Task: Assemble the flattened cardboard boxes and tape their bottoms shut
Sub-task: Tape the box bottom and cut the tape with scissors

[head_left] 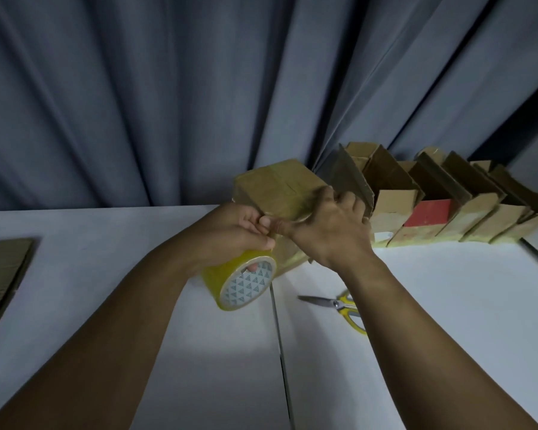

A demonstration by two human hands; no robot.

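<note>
Two hands work over 1 white table (pixel 432 352), forearms bare. L hand (pixel 239 231) grips 1 roll (pixel 213 276) of yellow tape: fingers curled thru the core, one fingertip showing inside it, thumb on top. Roll's label (pixel 249 285) is white w/ a grey triangle pattern; any wording is too small to read.

R hand (pixel 330 234) is just right of the L hand, thumb stretched across to touch the L fingers, other fingers bent onto the near right edge of 1 box (pixel 274 187). It's blurred, so can't tell if it grips or only presses. Box stands closed side up, touching both hands on their far side, w/ yellowish tape over the top and along its lower near edge.

1 pair of scissors (pixel 339 304), yellow handles, lies on the table under the R wrist, blades pointing left, handles partly hidden by the forearm. 1 seam (pixel 281 352) in the table runs from below the roll toward the viewer.

Well left of the L hand, flat cardboard (pixel 0 268) lies at the frame edge; sheet count unclear. Right of the R hand, 1 row of boxes (pixel 479 218) w/ tops open and flaps up. 5 fronts show, far end cut by the frame. 1st has a small white patch, 2nd a red panel, all w/ yellowish tape at the base.

Behind everything hangs 1 grey-blue pleated curtain (pixel 137 88). Room is dim.
</note>
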